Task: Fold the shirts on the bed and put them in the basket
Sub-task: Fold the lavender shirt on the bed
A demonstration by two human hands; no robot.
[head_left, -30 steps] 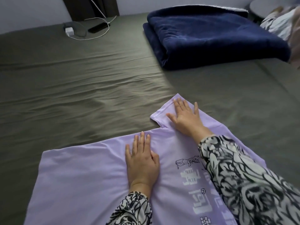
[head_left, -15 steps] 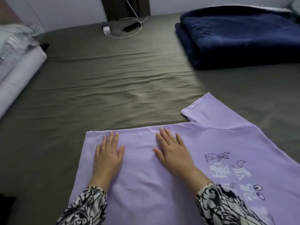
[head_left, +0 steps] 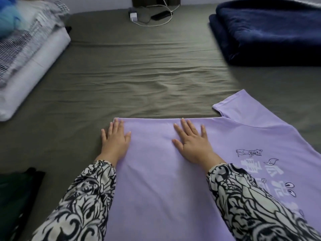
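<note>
Since half a second ago the left hand (head_left: 115, 142) has slid outward to the lilac shirt's (head_left: 159, 180) left edge, and the right hand (head_left: 192, 145) has shifted only slightly along the far fold. Both hands lie flat on the cloth, fingers (head_left: 185, 126) straight and released, grasping nothing; the left hand's little finger hangs over the edge onto the bed (head_left: 139, 70).

The shirt lies spread on the grey-green sheet, its far edge a straight fold just beyond the fingertips. One short sleeve (head_left: 243, 108) sticks out beyond and to the right of the right hand's fingers, and the printed drawing and lettering (head_left: 264, 164) sit right of that wrist.

Well beyond the fingers, a folded navy blanket (head_left: 271, 30) rests to the far right, a white charger with cable (head_left: 133, 15) and a dark phone (head_left: 160, 14) lie at the far edge, and a stack of striped and white bedding (head_left: 29, 56) sits far left. A dark cloth (head_left: 15, 193) lies near the left sleeve (head_left: 83, 202).
</note>
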